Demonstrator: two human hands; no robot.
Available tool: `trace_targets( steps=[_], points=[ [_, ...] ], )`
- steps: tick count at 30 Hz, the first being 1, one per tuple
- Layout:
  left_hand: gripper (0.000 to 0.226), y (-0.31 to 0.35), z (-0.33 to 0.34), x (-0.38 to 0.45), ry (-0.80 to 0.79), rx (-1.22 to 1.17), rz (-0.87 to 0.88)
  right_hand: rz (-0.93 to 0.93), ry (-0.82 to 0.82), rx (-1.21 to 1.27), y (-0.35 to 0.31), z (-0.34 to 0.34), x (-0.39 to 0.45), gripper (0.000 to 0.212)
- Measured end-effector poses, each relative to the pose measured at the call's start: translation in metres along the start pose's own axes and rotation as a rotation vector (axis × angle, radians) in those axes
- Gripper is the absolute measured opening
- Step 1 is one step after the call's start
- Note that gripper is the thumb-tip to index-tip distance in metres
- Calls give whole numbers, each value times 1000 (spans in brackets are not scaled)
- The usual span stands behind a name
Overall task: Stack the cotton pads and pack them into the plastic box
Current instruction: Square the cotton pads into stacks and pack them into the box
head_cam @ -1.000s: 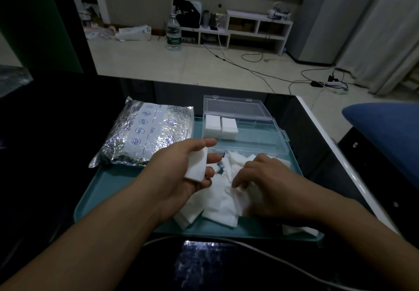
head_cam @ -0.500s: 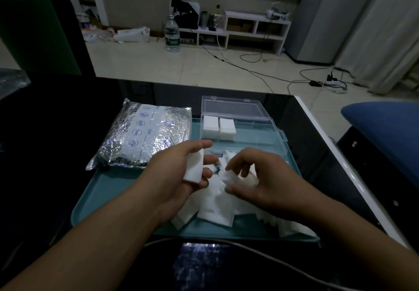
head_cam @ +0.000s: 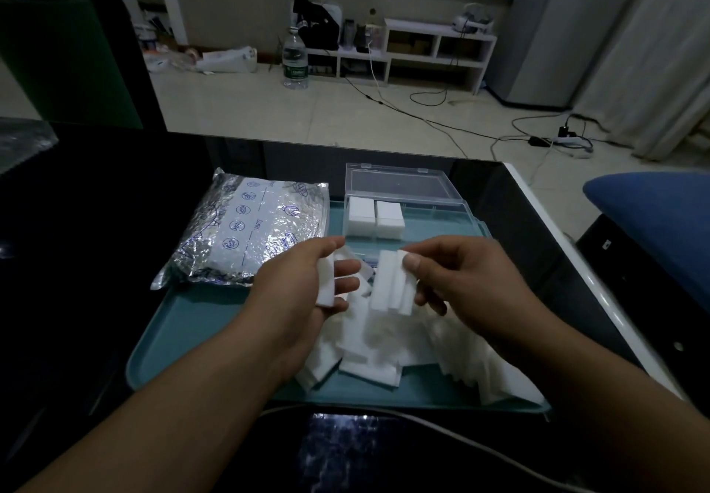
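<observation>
My left hand (head_cam: 303,289) holds a small stack of white cotton pads (head_cam: 325,281) between thumb and fingers above the teal tray (head_cam: 184,323). My right hand (head_cam: 461,281) pinches a few more pads (head_cam: 390,285), lifted a little above the loose pile of pads (head_cam: 403,343) spread over the tray's near right part. The clear plastic box (head_cam: 438,220) stands open at the tray's far side with its lid tipped back. Two neat pad stacks (head_cam: 375,214) sit in the box's left end.
A silver foil bag (head_cam: 249,227) with blue print lies on the tray's left far corner. A white cable (head_cam: 453,431) runs along the dark table's near edge. A blue seat (head_cam: 661,220) stands to the right, and the table's white right edge (head_cam: 576,270) is close by.
My right hand has come up off the pile with a few pads pinched in it. My left hand has kept its stack and shifted slightly.
</observation>
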State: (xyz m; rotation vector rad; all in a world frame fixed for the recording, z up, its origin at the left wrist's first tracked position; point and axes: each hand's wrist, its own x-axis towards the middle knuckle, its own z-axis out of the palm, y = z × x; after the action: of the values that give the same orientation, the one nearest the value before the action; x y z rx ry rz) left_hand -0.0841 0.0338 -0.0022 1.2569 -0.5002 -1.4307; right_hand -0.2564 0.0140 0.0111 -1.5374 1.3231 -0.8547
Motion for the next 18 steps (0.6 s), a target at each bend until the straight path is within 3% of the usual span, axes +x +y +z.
trace_targets(
  steps=[7, 10, 14, 18],
  points=[
    [26, -8, 6, -2, -24, -37, -46, 43, -28, 198, -4, 6, -9, 12],
    [36, -8, 9, -10, -150, -105, -200, 14, -12, 231, -5, 15, -10, 9],
    [59, -3, 9, -15, -325, -166, -303, -122, 77, 13, -3, 24, -11, 6],
    [55, -2, 11, -16, -327, -168, -307, -231, 188, -240, 6, 24, -8, 12]
  ],
)
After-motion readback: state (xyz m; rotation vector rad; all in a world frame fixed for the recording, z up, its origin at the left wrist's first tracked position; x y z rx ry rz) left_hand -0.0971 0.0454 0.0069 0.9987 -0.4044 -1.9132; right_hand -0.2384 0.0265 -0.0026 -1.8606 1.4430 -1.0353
